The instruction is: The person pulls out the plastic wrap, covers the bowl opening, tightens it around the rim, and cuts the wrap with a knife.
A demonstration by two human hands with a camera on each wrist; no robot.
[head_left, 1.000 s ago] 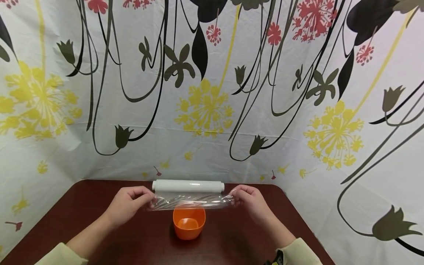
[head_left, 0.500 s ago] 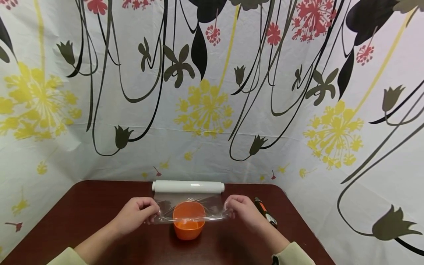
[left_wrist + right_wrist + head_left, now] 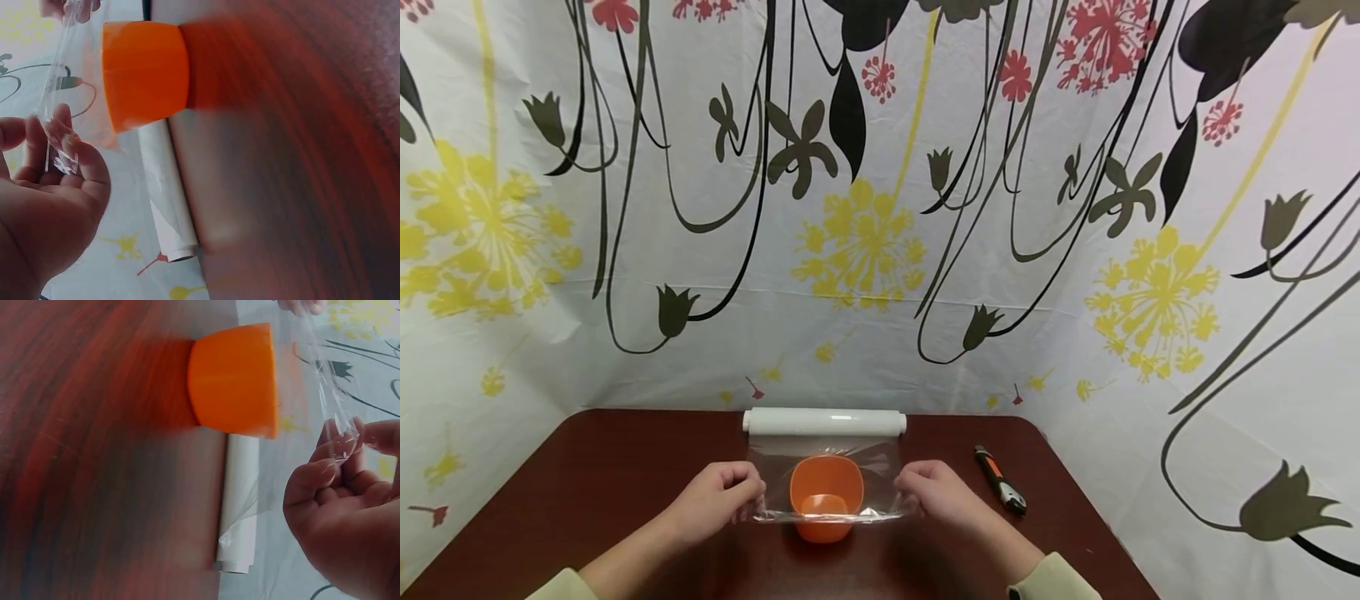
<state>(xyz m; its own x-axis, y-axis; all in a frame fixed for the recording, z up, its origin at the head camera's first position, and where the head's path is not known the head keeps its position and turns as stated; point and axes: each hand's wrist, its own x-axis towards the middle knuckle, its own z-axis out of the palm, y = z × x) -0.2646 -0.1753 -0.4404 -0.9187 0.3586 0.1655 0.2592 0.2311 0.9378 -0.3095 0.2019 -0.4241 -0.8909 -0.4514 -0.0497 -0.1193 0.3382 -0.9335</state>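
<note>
Head view: an orange bowl (image 3: 826,483) stands upright on the dark red-brown worktop (image 3: 587,483). Clear cling film (image 3: 880,500) is drawn across above it, smooth between two hands, and runs back to the white cling film roll (image 3: 824,422) lying crosswise behind the bowl. The left hand (image 3: 718,492) is positioned to the bowl's left, the right hand (image 3: 938,490) to its right.

Left wrist view: the left fingers (image 3: 90,165) are curled, thumb and fingertips brought together on one corner of the film. Right wrist view: the right fingers (image 3: 306,481) are likewise closed in a pinch on the opposite corner. Both wrist views show the film's gathered front edge held above the bowl's rim and apart from it; contact further back cannot be determined.

A utility knife (image 3: 1000,481) with black and orange handle lies on the worktop to the bowl's right, past the right hand. Beyond the bowl and roll hangs a white floral-print sheet (image 3: 857,250). Pale sleeves (image 3: 1052,579) cover both forearms at the near side of the bowl.
</note>
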